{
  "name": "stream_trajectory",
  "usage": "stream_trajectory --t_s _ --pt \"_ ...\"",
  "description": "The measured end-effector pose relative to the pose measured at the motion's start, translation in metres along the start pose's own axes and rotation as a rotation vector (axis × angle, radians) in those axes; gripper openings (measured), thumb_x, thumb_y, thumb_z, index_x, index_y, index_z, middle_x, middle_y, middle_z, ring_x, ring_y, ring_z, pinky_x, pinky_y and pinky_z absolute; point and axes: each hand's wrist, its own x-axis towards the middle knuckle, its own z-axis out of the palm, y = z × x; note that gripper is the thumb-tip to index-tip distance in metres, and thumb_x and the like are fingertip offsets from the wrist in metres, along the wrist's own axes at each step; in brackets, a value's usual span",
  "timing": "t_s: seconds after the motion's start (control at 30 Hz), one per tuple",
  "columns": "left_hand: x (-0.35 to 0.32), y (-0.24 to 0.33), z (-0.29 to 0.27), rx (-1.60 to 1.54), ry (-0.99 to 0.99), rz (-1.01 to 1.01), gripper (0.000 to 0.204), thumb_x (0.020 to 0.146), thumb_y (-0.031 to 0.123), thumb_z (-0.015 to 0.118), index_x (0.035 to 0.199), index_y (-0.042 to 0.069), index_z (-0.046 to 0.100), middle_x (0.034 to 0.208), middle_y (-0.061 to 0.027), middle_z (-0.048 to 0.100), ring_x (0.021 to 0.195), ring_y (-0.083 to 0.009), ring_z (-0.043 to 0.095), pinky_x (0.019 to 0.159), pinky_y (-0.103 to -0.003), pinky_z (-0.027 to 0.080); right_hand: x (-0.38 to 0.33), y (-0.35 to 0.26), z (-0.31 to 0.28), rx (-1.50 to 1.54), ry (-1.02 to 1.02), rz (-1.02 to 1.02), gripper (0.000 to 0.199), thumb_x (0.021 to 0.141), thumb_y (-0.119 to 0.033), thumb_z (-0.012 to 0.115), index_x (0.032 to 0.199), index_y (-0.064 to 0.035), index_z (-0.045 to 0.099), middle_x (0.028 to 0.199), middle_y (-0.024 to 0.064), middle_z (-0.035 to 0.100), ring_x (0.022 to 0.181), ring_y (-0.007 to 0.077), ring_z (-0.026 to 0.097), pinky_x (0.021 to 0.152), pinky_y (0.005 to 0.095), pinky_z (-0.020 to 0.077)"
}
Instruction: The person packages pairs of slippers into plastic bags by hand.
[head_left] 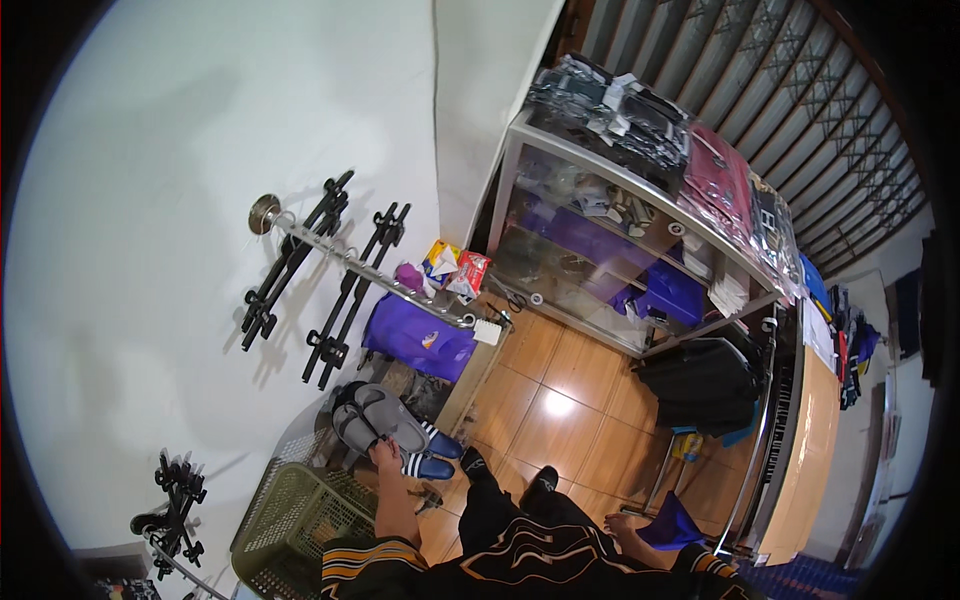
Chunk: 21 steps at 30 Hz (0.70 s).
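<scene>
My left hand [385, 457] reaches down and grips a pair of grey slide sandals [380, 415] by their heel end, holding them over a low shelf beside the wall. Just to the right of them lie dark blue sandals with white stripes [432, 464]. My right hand [614, 522] hangs low at my right side, close to a purple cloth [672, 524]; its fingers are too small to make out. My feet in black socks [475, 465] stand on the brown tiled floor [560, 400].
An olive green plastic basket [300, 510] stands by my left leg. A metal wall rail with black hangers [330, 250] juts from the white wall above a purple bag [420, 340]. A glass display cabinet [600, 240], a black bag [700, 380] and a wooden counter [810, 440] line the right.
</scene>
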Motion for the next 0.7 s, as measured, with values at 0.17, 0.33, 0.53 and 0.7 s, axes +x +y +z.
stream_trajectory --t_s 0.17,0.33,0.53,0.7 --pt "-0.041 -0.019 0.004 -0.103 -0.339 0.085 0.040 0.095 0.018 0.055 0.132 0.023 0.040 0.108 -0.0112 0.058 0.093 -0.0247 0.064 0.076 -0.035 0.054 0.022 0.010 0.003 -0.051 0.026 -0.127 0.027 0.096 -0.006 0.039 0.096 0.0014 0.065 0.081 0.0159 0.067 0.066 0.0255 0.065 0.057 0.0347 0.0510" --pt "-0.098 -0.064 0.026 0.293 -0.492 0.296 0.044 0.101 0.016 0.048 0.143 0.017 0.034 0.132 -0.0136 0.049 0.109 -0.0301 0.058 0.090 -0.044 0.049 0.042 0.005 -0.019 0.006 0.000 -0.131 0.022 0.098 -0.013 0.044 0.095 -0.0037 0.065 0.082 0.0107 0.068 0.068 0.0226 0.064 0.060 0.0359 0.0508" --pt "-0.214 -0.176 0.096 0.441 -0.743 0.207 0.039 0.103 0.022 0.050 0.139 0.011 0.040 0.127 -0.0085 0.051 0.107 -0.0251 0.057 0.085 -0.038 0.048 0.084 0.016 -0.070 0.357 0.080 -0.198 0.017 0.095 -0.015 0.056 0.097 -0.0038 0.069 0.084 0.0082 0.071 0.067 0.0172 0.067 0.052 0.0295 0.0510" --pt "-0.317 -0.287 0.137 0.607 -0.913 0.164 0.032 0.103 0.028 0.052 0.127 0.007 0.053 0.108 -0.0066 0.058 0.100 -0.0196 0.056 0.084 -0.033 0.047 0.075 -0.001 -0.119 0.557 0.158 -0.300 0.010 0.091 -0.008 0.059 0.097 -0.0038 0.066 0.085 0.0093 0.070 0.074 0.0181 0.069 0.056 0.0309 0.0513"
